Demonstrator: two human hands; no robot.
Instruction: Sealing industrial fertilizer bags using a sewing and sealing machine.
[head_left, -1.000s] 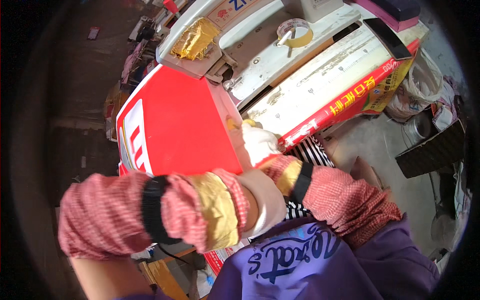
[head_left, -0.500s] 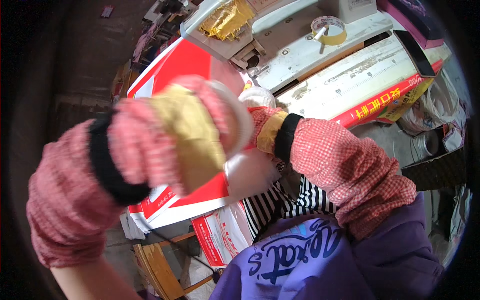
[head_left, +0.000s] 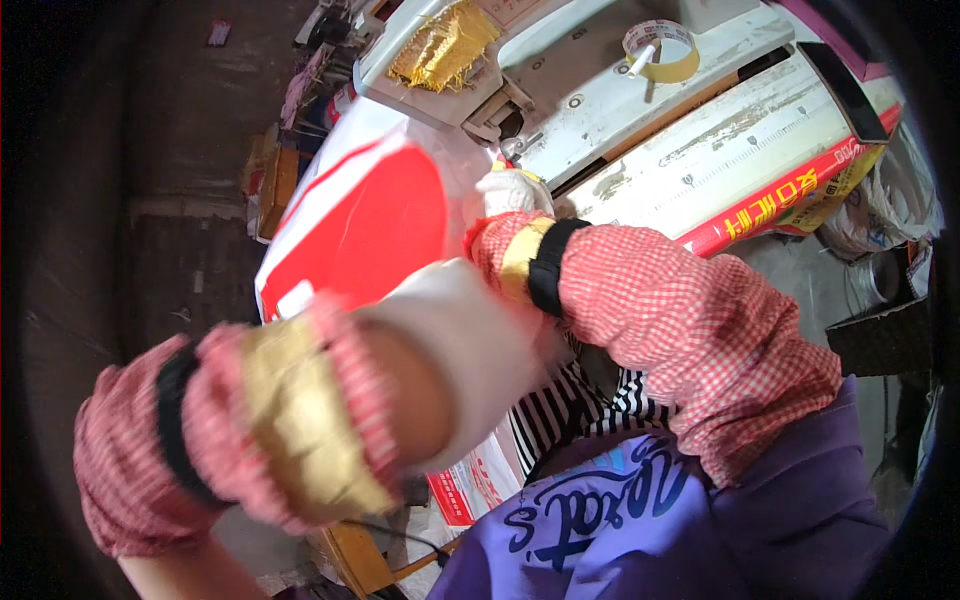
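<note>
My left hand (head_left: 475, 345), in a white glove and smeared by motion, is low over the near side of a red and white sheet (head_left: 370, 230) that looks like sack material. Its fingers cannot be made out. At the sheet's far right edge, my right hand (head_left: 515, 193), also in a white glove, is closed beside the sewing machine (head_left: 540, 110). What its fingers hold is hidden; a small red and yellow bit (head_left: 503, 162) shows just beyond them. Checked red sleeve covers with black bands wrap both forearms.
A tape roll (head_left: 660, 55) with a white stick in it lies on the machine's base. A dark flat object (head_left: 843, 92) rests at the right end of the pale machine bed (head_left: 700, 150). Plastic bags (head_left: 885, 205) hang at right; a wooden stool (head_left: 355, 560) stands below left.
My left hand has swung down toward me, and the near part of the sheet has shifted and bunched with its left edge drawn in. My right hand stays by the machine.
</note>
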